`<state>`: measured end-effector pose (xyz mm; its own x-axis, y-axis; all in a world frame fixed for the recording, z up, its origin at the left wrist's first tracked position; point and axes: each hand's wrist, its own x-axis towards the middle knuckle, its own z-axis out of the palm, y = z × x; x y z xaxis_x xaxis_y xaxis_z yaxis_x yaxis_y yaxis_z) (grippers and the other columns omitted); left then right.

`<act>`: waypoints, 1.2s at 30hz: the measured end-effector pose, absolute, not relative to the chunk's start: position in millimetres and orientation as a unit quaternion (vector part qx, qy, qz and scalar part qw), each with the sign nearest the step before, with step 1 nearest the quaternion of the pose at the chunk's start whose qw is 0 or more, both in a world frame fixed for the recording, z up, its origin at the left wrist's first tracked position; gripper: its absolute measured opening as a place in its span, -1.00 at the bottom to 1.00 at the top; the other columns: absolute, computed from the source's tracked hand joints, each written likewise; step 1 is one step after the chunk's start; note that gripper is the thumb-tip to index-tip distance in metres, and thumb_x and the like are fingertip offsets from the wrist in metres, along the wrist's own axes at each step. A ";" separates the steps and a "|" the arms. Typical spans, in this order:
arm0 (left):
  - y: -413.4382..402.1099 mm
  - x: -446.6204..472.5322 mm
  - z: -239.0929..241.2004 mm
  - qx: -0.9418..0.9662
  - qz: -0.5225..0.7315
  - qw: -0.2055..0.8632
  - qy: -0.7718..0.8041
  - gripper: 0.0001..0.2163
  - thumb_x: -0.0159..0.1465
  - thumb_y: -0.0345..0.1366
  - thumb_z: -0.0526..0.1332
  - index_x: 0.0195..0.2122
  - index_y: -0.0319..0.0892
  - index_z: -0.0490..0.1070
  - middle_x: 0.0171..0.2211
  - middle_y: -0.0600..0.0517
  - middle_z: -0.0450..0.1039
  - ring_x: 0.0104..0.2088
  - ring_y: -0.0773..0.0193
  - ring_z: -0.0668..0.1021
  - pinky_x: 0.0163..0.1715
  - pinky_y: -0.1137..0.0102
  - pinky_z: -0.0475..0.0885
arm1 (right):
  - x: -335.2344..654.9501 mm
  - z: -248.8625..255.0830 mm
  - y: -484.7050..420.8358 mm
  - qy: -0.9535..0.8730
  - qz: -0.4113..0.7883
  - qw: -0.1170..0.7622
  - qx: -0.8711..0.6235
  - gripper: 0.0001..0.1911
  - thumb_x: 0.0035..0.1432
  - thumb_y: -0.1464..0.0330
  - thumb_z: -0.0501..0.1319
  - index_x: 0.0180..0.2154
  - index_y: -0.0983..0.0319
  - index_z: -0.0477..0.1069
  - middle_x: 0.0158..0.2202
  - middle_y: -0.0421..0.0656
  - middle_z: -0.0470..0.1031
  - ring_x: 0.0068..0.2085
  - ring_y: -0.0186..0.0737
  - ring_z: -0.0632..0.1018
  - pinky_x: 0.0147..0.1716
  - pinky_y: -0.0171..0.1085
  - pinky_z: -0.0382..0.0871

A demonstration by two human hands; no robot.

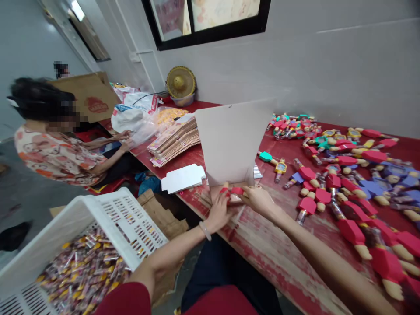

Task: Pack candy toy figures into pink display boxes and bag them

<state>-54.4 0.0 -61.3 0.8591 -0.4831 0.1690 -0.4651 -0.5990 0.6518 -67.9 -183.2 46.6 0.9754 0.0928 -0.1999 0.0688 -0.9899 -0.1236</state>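
A small red cardboard piece sits at the near edge of the red table, pinched between both hands and largely hidden by fingers. The left hand grips its left end, the right hand its right. An upright white card sheet stands just behind. Red figure-shaped packs lie to the right.

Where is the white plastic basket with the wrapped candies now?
In the head view, the white plastic basket sits at the lower left, beside the person's left forearm and below the red table's edge.
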 end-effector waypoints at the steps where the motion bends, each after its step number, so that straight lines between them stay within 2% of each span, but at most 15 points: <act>1: -7.6 -60.3 -71.8 0.908 0.000 0.314 -0.278 -0.54 0.29 -0.18 0.31 0.17 -0.21 0.30 0.30 -0.29 0.27 0.34 -0.08 0.30 0.29 -0.01 0.29 | -68.1 46.8 -184.3 -0.039 0.103 0.051 -0.993 -0.74 0.42 0.26 0.10 -0.07 0.24 0.51 -0.08 0.01 0.59 -0.07 0.00 0.60 -0.19 -0.27 0.34; 3: -23.2 -60.8 -77.1 0.938 0.021 0.238 -0.251 -0.43 0.25 -0.18 0.36 0.22 -0.26 0.26 0.32 -0.38 0.21 0.34 -0.16 0.29 0.28 -0.04 0.28 | -68.2 50.2 -189.2 -0.037 0.103 0.046 -0.993 -0.74 0.41 0.26 0.12 -0.07 0.24 0.51 -0.08 0.02 0.59 -0.07 -0.01 0.60 -0.20 -0.28 0.33; 6: -41.1 -39.2 -55.1 0.968 -0.026 0.172 -0.180 -0.46 0.30 -0.24 0.28 0.24 -0.31 0.20 0.19 -0.45 0.32 0.20 -0.19 0.45 0.10 0.02 0.42 | -64.2 59.8 -195.0 -0.036 0.116 0.042 -0.992 -0.74 0.38 0.29 0.13 -0.01 0.21 0.51 -0.06 0.02 0.59 -0.06 -0.02 0.61 -0.20 -0.28 0.35; 9: -36.4 -11.1 -20.4 0.959 -0.100 0.162 -0.210 -0.62 0.30 -0.23 0.24 0.10 -0.24 0.31 -0.01 -0.30 0.48 0.00 -0.10 0.59 -0.08 0.19 0.50 | -56.5 67.2 -195.7 -0.054 0.139 0.036 -0.988 -0.75 0.34 0.33 0.16 -0.03 0.21 0.53 -0.07 0.01 0.60 -0.06 -0.03 0.61 -0.17 -0.28 0.36; 12: -6.1 8.7 14.2 0.936 -0.113 0.238 -0.232 -0.59 0.23 -0.21 0.28 0.08 -0.18 0.29 -0.16 -0.13 0.53 -0.17 0.01 0.63 -0.20 0.28 0.49 | -48.2 68.8 -194.8 -0.083 0.160 0.024 -0.983 -0.75 0.30 0.36 0.19 -0.04 0.22 0.55 -0.06 0.02 0.60 -0.06 0.00 0.61 -0.19 -0.27 0.38; 15: 29.1 18.9 43.9 0.902 -0.074 0.352 -0.238 -0.48 0.12 -0.34 0.28 0.13 -0.17 0.22 -0.14 -0.06 0.52 -0.17 0.09 0.60 -0.17 0.31 0.46 | -38.9 69.6 -193.7 -0.096 0.166 0.017 -0.981 -0.71 0.28 0.37 0.21 0.00 0.19 0.56 -0.08 0.03 0.61 -0.07 0.03 0.62 -0.21 -0.25 0.40; 17: 44.2 21.3 55.2 0.893 -0.053 0.368 -0.252 -0.53 0.12 -0.35 0.27 0.07 -0.14 0.24 -0.13 -0.03 0.52 -0.17 0.13 0.59 -0.14 0.32 0.45 | -32.3 71.3 -192.2 -0.103 0.170 0.012 -0.980 -0.70 0.26 0.34 0.25 0.01 0.18 0.57 -0.10 0.04 0.62 -0.07 0.06 0.62 -0.22 -0.24 0.41; 21: 52.5 20.3 54.0 0.912 -0.044 0.293 -0.285 -0.71 0.22 -0.32 0.21 -0.02 -0.11 0.30 -0.15 -0.03 0.54 -0.17 0.13 0.59 -0.14 0.32 0.43 | -21.9 73.0 -188.2 -0.117 0.172 0.006 -0.978 -0.73 0.22 0.36 0.28 -0.05 0.20 0.61 -0.15 0.07 0.62 -0.08 0.10 0.63 -0.23 -0.21 0.42; 30: 45.7 16.9 45.3 0.934 -0.052 0.125 -0.330 -0.72 0.27 -0.41 0.12 0.02 -0.14 0.29 -0.14 -0.08 0.58 -0.13 0.05 0.61 -0.21 0.30 0.42 | -16.1 62.6 -188.2 -0.123 0.151 0.010 -0.981 -0.82 0.20 0.38 0.26 -0.19 0.25 0.62 -0.21 0.09 0.62 -0.12 0.15 0.64 -0.26 -0.19 0.43; 36: 48.4 32.4 50.2 0.903 -0.103 0.141 -0.391 -0.75 0.25 -0.41 0.16 -0.04 -0.10 0.30 -0.25 0.00 0.59 -0.20 0.11 0.63 -0.26 0.38 0.38 | -14.4 63.6 -187.0 -0.128 0.152 0.013 -0.980 -0.81 0.20 0.40 0.24 -0.20 0.24 0.62 -0.22 0.07 0.62 -0.13 0.12 0.64 -0.27 -0.20 0.42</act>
<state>32.4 48.4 50.2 0.6722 -0.7365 -0.0763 -0.6782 -0.6537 0.3358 -14.4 -187.0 63.6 0.9206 0.2554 -0.2954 0.2477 -0.9667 -0.0639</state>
